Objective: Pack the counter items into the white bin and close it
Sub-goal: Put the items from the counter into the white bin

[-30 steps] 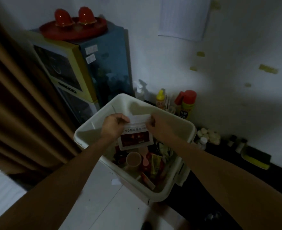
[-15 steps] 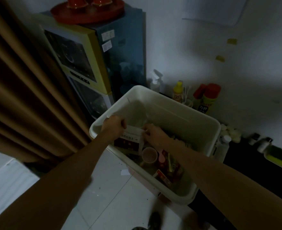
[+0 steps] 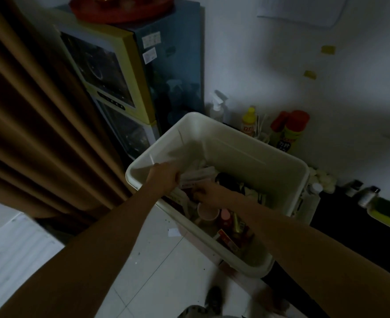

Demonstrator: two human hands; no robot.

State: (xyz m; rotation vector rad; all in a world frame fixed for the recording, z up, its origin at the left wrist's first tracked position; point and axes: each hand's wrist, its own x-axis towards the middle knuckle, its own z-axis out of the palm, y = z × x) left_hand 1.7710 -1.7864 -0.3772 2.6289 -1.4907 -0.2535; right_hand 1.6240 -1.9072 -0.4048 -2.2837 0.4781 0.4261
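Inside the white bin's (image 3: 246, 157) left corner, our left hand (image 3: 164, 177) and right hand (image 3: 209, 193) both pinch the flat packet (image 3: 195, 179); we judge it light and floppy, best held by its edges

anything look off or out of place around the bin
A small white scrap lies on the floor tiles beside the white bin; it looks dropped. Nothing else seems spilled or damaged.

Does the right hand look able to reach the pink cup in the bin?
Probably yes: the cup sits uncovered beside the right hand in the open white bin, though that hand seems to hold a packet.
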